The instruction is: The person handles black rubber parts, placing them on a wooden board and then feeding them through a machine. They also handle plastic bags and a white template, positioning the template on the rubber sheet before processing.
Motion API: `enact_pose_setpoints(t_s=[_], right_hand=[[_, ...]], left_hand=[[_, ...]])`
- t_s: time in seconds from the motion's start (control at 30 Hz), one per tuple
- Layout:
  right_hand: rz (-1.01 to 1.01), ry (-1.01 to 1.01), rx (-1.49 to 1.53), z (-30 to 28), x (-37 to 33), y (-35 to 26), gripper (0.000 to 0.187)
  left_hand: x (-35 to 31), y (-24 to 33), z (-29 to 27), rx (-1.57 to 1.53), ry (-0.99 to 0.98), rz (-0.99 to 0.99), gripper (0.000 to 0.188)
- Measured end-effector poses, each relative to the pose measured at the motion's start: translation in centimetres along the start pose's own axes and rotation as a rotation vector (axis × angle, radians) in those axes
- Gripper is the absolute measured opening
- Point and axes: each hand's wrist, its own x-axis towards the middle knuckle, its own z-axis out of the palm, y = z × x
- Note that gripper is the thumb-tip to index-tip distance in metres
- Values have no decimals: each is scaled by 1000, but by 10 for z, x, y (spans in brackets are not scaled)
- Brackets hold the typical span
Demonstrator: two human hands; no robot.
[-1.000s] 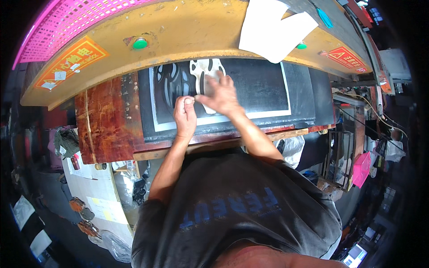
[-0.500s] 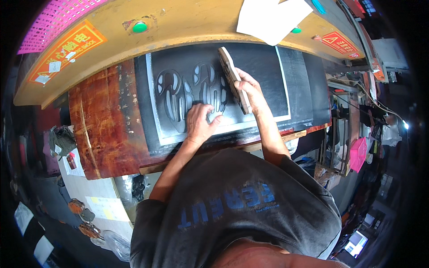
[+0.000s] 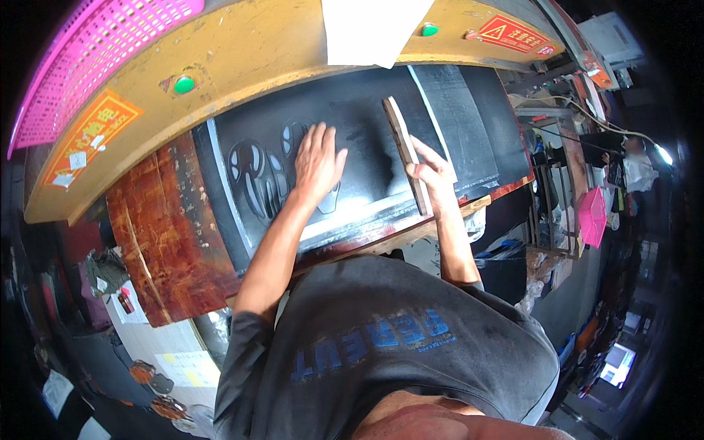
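Observation:
A dark sheet (image 3: pixel 359 99) with a pale border lies on the worktable. Two shoe-part outlines are pressed or cut into its left half; the left outline (image 3: pixel 257 183) shows fully. My left hand (image 3: pixel 317 165) lies over the other one, fingers stretched out, hiding much of it. In my right hand (image 3: pixel 433 174) is a flat wooden-edged cutting die (image 3: pixel 405 150), gripped by its right side and tilted up on edge over the right part of the sheet. The die's face toward the sheet is mostly turned from view.
A yellow machine beam (image 3: pixel 242 84) with green buttons crosses behind the sheet. White paper (image 3: pixel 374 33) hangs over it, and a pink basket (image 3: pixel 110 59) sits at upper left. Worn red-brown board (image 3: pixel 165 227) extends leftward. A metal rack (image 3: pixel 550 161) stands at right.
The die has moved right, away from the outlines, in my right hand. My left hand has shifted up the sheet onto the right outline, its fingers now straighter. The whole view has turned slightly.

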Motion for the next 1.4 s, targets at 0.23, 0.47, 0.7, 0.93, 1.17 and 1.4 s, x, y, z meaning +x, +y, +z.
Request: enact_pose_setpoints(t_s=[0.23, 0.47, 0.7, 0.93, 1.17, 1.4], right_hand=[[-50, 99, -1, -36, -58, -1, 70], [-124, 140, -111, -70, -55, -4, 72], [-341, 30, -843, 9, 31, 33, 64], [-388, 78, -1200, 73, 74, 73, 65], [-374, 124, -959, 20, 103, 45, 62], [-236, 102, -419, -11, 143, 35, 41]], left_hand=[[65, 13, 44, 147, -376, 69, 65], [-82, 117, 8, -987, -478, 267, 7], [-75, 82, -37, -623, -364, -37, 10], [-123, 83, -43, -653, -150, -464, 12], [-127, 73, -50, -618, -199, -706, 22], [-59, -4, -30, -675, -363, -670, 27]])
